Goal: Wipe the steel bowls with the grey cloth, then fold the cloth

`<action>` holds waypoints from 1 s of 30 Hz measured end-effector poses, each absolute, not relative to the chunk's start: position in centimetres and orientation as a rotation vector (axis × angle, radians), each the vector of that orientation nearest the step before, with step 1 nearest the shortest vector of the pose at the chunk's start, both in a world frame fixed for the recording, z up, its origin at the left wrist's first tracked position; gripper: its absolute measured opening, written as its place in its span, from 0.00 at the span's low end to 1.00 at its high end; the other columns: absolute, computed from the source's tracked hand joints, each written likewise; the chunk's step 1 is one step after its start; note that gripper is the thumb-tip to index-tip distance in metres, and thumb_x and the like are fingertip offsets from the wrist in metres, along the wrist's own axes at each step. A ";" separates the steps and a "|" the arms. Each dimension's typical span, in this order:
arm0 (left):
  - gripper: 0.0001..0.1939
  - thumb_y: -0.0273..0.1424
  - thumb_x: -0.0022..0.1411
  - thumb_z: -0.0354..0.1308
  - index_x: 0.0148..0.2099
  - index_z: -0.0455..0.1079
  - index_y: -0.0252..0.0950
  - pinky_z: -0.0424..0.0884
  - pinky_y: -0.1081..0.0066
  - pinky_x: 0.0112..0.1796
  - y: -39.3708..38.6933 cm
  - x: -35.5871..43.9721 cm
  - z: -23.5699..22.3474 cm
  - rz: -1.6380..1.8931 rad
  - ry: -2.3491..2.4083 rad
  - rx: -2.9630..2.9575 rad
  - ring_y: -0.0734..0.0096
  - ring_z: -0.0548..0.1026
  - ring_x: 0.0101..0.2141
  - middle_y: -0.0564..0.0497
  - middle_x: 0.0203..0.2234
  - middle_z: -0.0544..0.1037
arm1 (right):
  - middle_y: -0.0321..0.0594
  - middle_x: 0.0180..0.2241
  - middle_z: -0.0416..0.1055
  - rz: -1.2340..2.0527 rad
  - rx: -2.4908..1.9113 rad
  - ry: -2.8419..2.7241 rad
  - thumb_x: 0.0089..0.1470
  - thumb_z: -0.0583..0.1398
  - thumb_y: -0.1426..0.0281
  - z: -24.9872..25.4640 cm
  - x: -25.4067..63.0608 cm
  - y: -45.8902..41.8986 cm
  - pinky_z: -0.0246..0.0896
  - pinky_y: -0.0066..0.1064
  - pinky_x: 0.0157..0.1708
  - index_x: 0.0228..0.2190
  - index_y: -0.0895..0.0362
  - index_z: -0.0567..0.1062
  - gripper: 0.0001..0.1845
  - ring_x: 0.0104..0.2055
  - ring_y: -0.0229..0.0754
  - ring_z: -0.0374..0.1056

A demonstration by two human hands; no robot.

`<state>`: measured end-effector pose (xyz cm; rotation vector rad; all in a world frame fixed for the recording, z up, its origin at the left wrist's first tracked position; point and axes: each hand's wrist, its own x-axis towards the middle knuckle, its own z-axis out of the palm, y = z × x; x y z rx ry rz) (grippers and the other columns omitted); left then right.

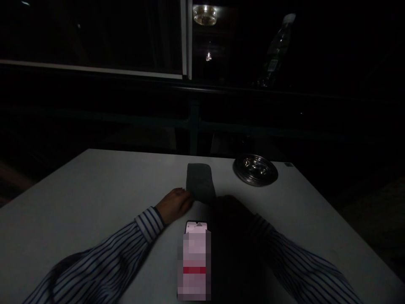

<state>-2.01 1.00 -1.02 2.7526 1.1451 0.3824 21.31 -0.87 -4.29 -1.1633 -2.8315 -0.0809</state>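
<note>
A grey-green cloth (200,181), folded into a rectangle, lies flat on the white table (104,185). My left hand (175,204) is closed at its near left corner, thumb and fingers together on the edge. At the near right corner is my right hand (232,209), deep in shadow, so its fingers do not show clearly. Between my forearms lies a phone (196,226) with a lit screen, most of it blurred out by blocks. Both sleeves are white with dark stripes.
A stack of shiny metal plates (255,169) stands near the table's far right corner. Beyond the table runs a dark rail (202,89). Higher up are a window frame (186,38) and a plastic bottle (278,48) with a white cap. The scene is very dim.
</note>
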 end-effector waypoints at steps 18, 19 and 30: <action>0.24 0.42 0.51 0.52 0.48 0.61 0.36 0.54 0.58 0.49 1.0 -3.2 -2.5 0.311 0.923 2.815 0.64 0.65 0.46 0.46 0.44 0.69 | 0.39 0.29 0.72 0.362 -1.441 -2.679 0.51 0.51 0.64 -1.5 20.7 0.0 0.57 0.27 0.31 0.34 0.55 0.73 0.14 0.31 0.39 0.67; 0.22 0.40 0.52 0.52 0.47 0.62 0.36 0.53 0.58 0.49 1.1 -3.2 -2.5 0.307 0.934 2.823 0.65 0.66 0.45 0.47 0.43 0.70 | 0.40 0.30 0.72 0.377 -1.432 -2.670 0.50 0.51 0.64 -1.4 20.8 0.1 0.57 0.27 0.31 0.34 0.55 0.73 0.14 0.31 0.39 0.67; 0.12 0.28 0.56 0.46 0.40 0.67 0.35 0.63 0.70 0.40 1.8 -2.8 -1.2 0.430 1.062 2.643 0.72 0.71 0.35 0.49 0.32 0.75 | 0.42 0.36 0.70 0.296 -1.313 -2.703 0.49 0.53 0.65 -2.9 22.0 1.4 0.56 0.29 0.36 0.41 0.56 0.69 0.17 0.37 0.40 0.66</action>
